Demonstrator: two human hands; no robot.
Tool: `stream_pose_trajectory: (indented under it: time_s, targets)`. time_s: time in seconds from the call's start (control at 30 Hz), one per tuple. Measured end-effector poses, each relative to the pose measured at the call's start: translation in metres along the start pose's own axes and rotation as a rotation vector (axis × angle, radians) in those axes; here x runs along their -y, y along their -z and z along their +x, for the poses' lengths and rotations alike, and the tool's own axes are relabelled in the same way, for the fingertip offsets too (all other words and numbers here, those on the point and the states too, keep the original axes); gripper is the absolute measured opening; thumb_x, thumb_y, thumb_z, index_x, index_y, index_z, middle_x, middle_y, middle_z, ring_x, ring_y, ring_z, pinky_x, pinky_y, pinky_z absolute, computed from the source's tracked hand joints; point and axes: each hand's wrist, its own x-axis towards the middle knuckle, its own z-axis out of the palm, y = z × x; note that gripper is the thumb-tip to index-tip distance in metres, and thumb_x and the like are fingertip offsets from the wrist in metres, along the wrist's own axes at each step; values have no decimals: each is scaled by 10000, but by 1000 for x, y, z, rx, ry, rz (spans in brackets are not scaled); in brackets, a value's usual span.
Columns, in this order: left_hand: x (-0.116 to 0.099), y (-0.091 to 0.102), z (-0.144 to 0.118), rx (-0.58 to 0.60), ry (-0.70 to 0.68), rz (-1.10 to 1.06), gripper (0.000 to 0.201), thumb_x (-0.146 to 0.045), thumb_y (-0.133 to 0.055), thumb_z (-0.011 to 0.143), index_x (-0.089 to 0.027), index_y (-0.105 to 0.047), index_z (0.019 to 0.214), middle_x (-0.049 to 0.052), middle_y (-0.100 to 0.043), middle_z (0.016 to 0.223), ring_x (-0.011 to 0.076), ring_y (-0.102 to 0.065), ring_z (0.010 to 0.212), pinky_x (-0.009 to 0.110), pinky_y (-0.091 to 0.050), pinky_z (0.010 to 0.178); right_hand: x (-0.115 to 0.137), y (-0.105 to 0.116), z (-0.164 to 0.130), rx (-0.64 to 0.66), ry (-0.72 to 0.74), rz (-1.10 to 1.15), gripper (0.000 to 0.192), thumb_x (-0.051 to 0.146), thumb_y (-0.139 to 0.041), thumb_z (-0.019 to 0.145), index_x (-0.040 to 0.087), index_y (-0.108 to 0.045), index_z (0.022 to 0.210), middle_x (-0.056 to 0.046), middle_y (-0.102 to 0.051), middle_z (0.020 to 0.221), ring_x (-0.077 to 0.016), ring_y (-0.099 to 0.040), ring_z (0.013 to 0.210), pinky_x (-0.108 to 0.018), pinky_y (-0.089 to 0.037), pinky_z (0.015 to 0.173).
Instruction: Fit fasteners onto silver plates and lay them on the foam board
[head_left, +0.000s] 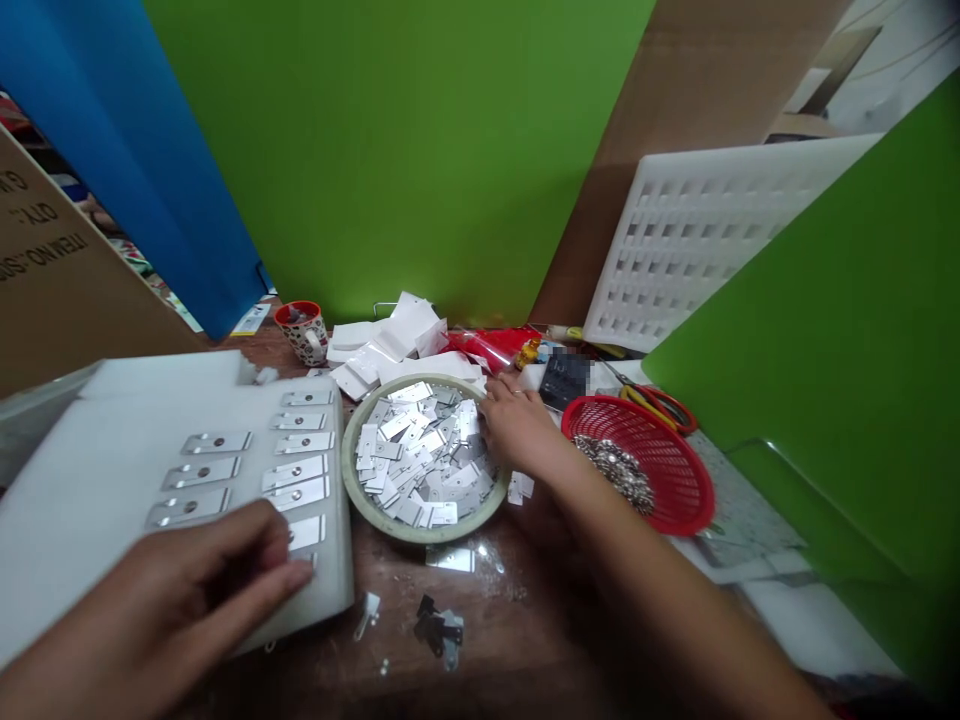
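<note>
My left hand (202, 575) rests on the near part of a white foam board (90, 470), its fingertips beside the lowest of several flat metal plates (296, 468) laid in two columns. My right hand (517, 425) reaches into the right side of a round pale bowl (352, 490) full of small metal plates (420, 450), fingers curled down among them. Whether it grips one is hidden.
A red basket (679, 500) of small metal parts sits right of the bowl. Scissors (660, 400), a dotted mug (304, 330), white paper scraps (390, 345) and a white grid tray (697, 230) lie behind. Loose parts (442, 625) dot the wooden table. Green panels stand behind and at right.
</note>
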Motion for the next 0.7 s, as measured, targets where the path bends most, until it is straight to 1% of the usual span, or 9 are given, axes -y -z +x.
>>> stream_pose_trajectory:
  time_s: [0.1, 0.23, 0.3, 0.37, 0.4, 0.47, 0.53, 0.6, 0.7]
  targets:
    - [-12, -37, -3, 193, -87, 42, 225, -376, -624, 792, -206, -568, 656, -42, -592, 603, 129, -517, 590, 200, -350, 548, -3, 12, 0, -10, -8, 58, 189, 140, -563, 810, 119, -684, 954, -188, -595, 1194, -334, -409, 1242, -454, -325, 984]
    - [-28, -79, 2, 288, -23, -293, 215, -397, -574, 845, -190, -594, 791, 20, -646, 720, 158, -579, 659, 236, -428, 583, -6, 43, -12, -56, -24, 189, 124, 192, -542, 842, 172, -664, 829, -93, -668, 985, -231, -563, 1005, -334, -425, 851]
    - [-36, -98, 7, 261, 52, -567, 246, -372, -625, 824, -194, -598, 992, 66, -692, 932, 190, -646, 824, 279, -493, 720, -4, 56, -23, -101, -66, 397, 128, 226, -542, 843, 174, -649, 796, -61, -674, 908, -198, -595, 888, -297, -447, 776]
    - [-44, -115, 15, 203, 106, -778, 407, -336, -664, 809, -206, -540, 1175, 108, -652, 1164, 216, -640, 1007, 321, -490, 862, 2, 64, -37, -81, -97, 679, 131, 259, -566, 818, 169, -641, 761, -41, -676, 843, -184, -608, 801, -284, -457, 722]
    - [-47, -122, 20, 200, 118, -863, 460, -320, -671, 810, -204, -512, 1225, 120, -636, 1207, 222, -635, 1044, 330, -487, 890, 5, 65, -44, -41, -100, 801, 135, 272, -579, 804, 166, -641, 747, -33, -676, 807, -181, -611, 768, -281, -460, 702]
    - [-53, -135, 27, 253, 142, -986, 456, -284, -672, 816, -164, -515, 1227, 138, -674, 1142, 221, -662, 998, 322, -512, 857, 11, 64, -59, 49, -85, 922, 146, 286, -584, 796, 165, -643, 739, -24, -675, 761, -180, -616, 734, -281, -465, 681]
    - [-58, -144, 31, 332, 176, -1053, 357, -235, -666, 819, -106, -568, 1137, 152, -715, 1023, 209, -692, 905, 286, -537, 785, 8, 60, -73, 49, -60, 924, 154, 295, -568, 820, 173, -652, 778, -23, -686, 789, -180, -625, 758, -286, -472, 706]
    - [-61, -148, 32, 372, 219, -1086, 256, -184, -652, 822, -73, -600, 1047, 169, -727, 980, 197, -703, 854, 251, -546, 737, -8, 54, -84, -57, -64, 839, 172, 300, -535, 855, 188, -660, 890, -33, -699, 891, -187, -633, 830, -296, -474, 755]
    - [-63, -149, 29, 345, 277, -1134, 228, -119, -634, 819, -74, -589, 1038, 183, -729, 992, 201, -710, 863, 239, -557, 727, -51, 42, -96, -192, -211, 504, 225, 257, -511, 863, 192, -657, 1021, -78, -689, 1039, -225, -625, 940, -332, -450, 821]
